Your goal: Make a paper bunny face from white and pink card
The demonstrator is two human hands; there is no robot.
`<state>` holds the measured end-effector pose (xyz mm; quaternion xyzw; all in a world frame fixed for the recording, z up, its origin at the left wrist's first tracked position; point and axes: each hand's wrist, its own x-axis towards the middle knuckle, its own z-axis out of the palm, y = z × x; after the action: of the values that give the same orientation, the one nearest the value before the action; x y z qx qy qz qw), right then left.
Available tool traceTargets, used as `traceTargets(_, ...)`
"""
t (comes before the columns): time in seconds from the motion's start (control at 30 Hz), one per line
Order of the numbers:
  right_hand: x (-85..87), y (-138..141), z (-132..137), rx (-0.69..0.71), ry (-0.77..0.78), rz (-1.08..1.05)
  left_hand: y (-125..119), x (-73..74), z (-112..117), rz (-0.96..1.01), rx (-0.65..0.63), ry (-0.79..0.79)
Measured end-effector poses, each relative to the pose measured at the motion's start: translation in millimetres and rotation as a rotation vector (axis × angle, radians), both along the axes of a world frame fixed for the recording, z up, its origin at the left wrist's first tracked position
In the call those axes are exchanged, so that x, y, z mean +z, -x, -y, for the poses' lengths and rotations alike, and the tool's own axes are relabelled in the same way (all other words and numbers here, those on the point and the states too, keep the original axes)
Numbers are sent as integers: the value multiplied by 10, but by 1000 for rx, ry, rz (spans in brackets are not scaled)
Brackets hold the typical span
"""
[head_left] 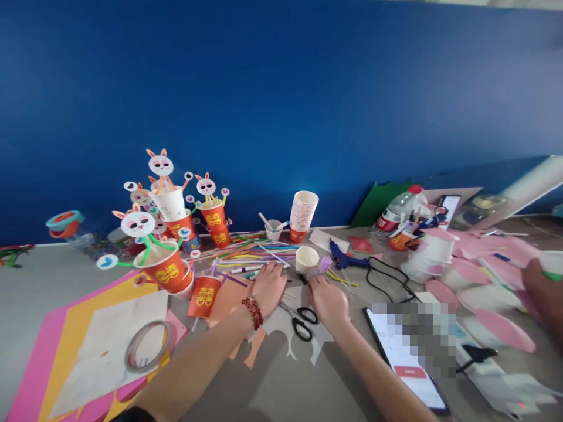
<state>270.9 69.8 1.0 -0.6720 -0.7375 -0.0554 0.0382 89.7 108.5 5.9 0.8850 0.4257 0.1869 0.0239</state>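
My left hand [269,287], a red bead bracelet at its wrist, lies with fingers stretched out over the near edge of the markers [241,270]. My right hand [329,300] is closed at the fingertips around a dark pen-like thing [302,278], mostly hidden, just in front of a white paper cup [307,258]. Between the hands lie black-handled scissors [302,323] on white paper scraps [281,328]. A small purple piece [325,264] is just beyond my right fingers. Orange paper [229,299] sits left of my left hand.
Red cups with rabbit faces [165,266] stand at left, near a tape roll [147,346] on coloured sheets. Behind are pipe cleaners [246,246] and stacked cups [303,214]. Right are a blue glue gun [347,257], a phone [396,351] and another person's hand [543,290].
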Motion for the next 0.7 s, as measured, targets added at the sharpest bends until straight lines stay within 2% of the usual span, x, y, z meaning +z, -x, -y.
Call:
traceTargets(0.13, 45, -19, 48, 23, -32, -38, 18, -39, -13, -2, -7, -9)
traceTargets(0.23, 121, -40, 159, 61, -91, -96, 99, -15, -11, 40, -10, -10)
traceTargets(0.43, 216, -30, 378, 172, -215, -239, 331, 136, 55, 137, -25, -8)
traceTargets(0.7, 236, 90, 354, 305, -206, -274, 504, 292, 161, 138, -85, -27)
